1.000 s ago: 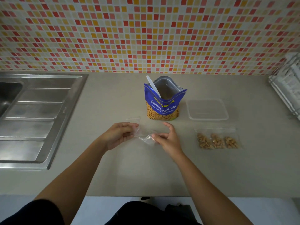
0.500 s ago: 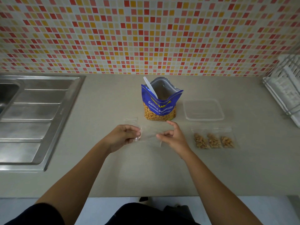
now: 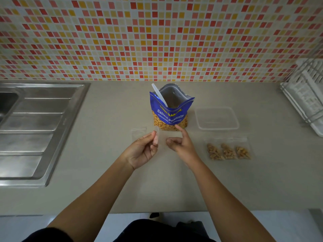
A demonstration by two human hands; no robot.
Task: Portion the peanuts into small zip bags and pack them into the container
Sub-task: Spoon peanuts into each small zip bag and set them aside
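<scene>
Over the middle of the table (image 3: 104,172), just in front of the upright blue peanut bag (image 3: 170,117), an empty zip bag (image 3: 164,135) is held up between both hands. The left hand (image 3: 143,149) pinches its left edge between thumb and fingers. The right hand (image 3: 181,144) has its fingers curled at the other edge and its forefinger raised, and seems to pinch it too, though the clear film makes that hard to be sure of. The bag is small, thin and nearly invisible, showing only a faint sheen. It should be very light, limp and a little slippery, so it is best taken at the stiffer zip strip, one lip in each hand, to spread the mouth. A white spoon (image 3: 158,92) stands in the open peanut bag. Toward the right edge sits the clear container (image 3: 216,109), with nothing visible in it, and just in front of it lie three filled bags (image 3: 228,151) side by side. Another empty bag (image 3: 139,132) lies flat beside the left hand.
</scene>
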